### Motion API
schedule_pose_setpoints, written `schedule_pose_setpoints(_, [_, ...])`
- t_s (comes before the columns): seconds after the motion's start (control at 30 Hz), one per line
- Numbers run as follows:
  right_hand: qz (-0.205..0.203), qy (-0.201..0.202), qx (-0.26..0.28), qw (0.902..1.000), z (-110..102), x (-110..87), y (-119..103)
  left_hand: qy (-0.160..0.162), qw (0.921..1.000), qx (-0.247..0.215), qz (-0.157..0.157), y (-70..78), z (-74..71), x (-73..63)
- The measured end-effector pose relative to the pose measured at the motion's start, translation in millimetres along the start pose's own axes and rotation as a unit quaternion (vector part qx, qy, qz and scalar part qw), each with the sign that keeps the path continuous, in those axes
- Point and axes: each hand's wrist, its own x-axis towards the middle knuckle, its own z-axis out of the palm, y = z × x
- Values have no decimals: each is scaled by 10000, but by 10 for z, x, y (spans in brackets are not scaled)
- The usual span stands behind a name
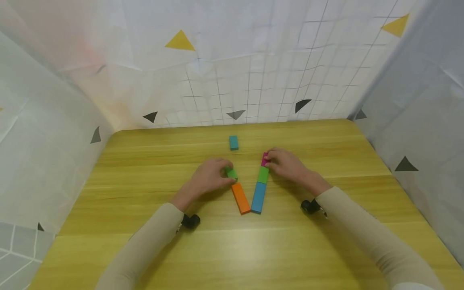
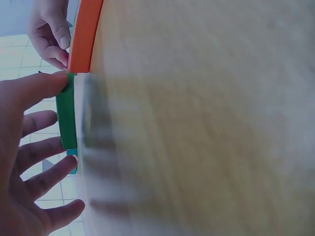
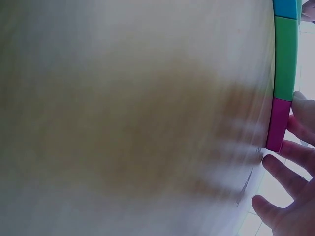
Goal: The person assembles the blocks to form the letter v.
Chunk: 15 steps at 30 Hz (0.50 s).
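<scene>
In the head view, my left hand holds a green block by its ends, between thumb and fingers. The block lies just beyond the far end of an orange block; the left wrist view shows its near end close to the orange one. My right hand grips a magenta block, its fingertips partly covering it. That block heads a row, touching a second green block, which in turn meets a longer blue block. The orange and blue blocks nearly meet at their near ends, forming a V.
A teal block lies apart on the wooden table, beyond both hands. White sheeting with grid lines and triangles stands behind and at both sides. Small black devices sit under the wrists.
</scene>
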Motion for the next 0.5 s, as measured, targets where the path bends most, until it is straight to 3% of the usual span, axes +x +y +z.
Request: schedule_pose_setpoints(0.5, [8,-38,-18,10000,-3,8,-6,48,9999,144,34,-8,20,-3])
